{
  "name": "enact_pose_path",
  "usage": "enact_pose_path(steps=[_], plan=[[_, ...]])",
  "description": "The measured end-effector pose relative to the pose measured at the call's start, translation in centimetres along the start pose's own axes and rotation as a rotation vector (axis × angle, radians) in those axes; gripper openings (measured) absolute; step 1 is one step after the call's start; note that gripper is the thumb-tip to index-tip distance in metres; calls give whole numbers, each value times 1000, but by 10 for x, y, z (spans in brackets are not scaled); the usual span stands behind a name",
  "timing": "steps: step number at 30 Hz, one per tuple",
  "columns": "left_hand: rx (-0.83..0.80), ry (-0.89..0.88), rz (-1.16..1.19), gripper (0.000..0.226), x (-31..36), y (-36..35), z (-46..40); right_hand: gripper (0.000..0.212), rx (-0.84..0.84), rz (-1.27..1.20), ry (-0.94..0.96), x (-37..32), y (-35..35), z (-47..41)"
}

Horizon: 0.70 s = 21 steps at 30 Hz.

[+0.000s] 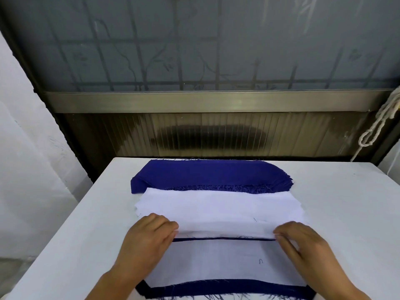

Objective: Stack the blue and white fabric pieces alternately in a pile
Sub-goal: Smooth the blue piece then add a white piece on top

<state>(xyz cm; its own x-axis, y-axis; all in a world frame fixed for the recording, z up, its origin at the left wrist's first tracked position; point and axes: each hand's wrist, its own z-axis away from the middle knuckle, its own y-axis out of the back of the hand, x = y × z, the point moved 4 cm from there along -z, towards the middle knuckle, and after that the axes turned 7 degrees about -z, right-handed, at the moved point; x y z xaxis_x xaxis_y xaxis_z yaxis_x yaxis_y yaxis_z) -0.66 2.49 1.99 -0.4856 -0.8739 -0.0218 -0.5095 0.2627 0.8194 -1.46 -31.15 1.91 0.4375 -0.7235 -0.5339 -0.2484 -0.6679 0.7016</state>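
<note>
While both hands work at its near end, the white bench point(337, 202) carries everything, and behind it stands a frosted window point(194, 44) with a metal sill. Beyond the hands, at the far edge, sits the blue stack point(207, 173), frayed edges facing this way. Just nearer lies the white stack point(218, 206), its far edge touching the blue one. Right beneath the hands is the pile point(218, 263), white on top with a blue layer showing at its near edge. And look, the top white piece point(225, 229) is lifted between them, its edge raised over a thin blue line. Left hand point(149, 237) pinches the left end, fingers curled. Right hand point(303, 241) pinches the right end the same way. A rope point(376, 126) hangs far off to the right.
</note>
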Motion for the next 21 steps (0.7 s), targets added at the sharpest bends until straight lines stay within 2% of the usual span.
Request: enact_pose_path(steps=[2, 4, 8, 10, 12, 15, 17, 21], plan=[[-68, -56, 58, 24, -2, 13, 5, 17, -131, -71, -117, -2, 12, 6], [-203, -73, 131, 20, -7, 20, 10, 21, -284, -168, -203, -2, 20, 8], [-558, 129, 387, 8, -19, 17, 13, 21, -498, -227, -287, -4, 26, 0], [-582, 215, 407, 6, -24, 14, 8, 24, -491, -193, -311, -2, 23, -6], [-471, 260, 294, 7, -28, 19, -1, 20, -340, -130, -260, -5, 24, -13], [-121, 252, 166, 21, -28, 37, -12, 15, -51, -46, -97, -12, 27, -15], [61, 210, 136, 27, -25, 46, -8, 17, 52, 21, 32, -10, 28, -11], [119, 25, 115, 40, -13, 32, 24, 41, 79, 123, 323, 1, 14, 10]])
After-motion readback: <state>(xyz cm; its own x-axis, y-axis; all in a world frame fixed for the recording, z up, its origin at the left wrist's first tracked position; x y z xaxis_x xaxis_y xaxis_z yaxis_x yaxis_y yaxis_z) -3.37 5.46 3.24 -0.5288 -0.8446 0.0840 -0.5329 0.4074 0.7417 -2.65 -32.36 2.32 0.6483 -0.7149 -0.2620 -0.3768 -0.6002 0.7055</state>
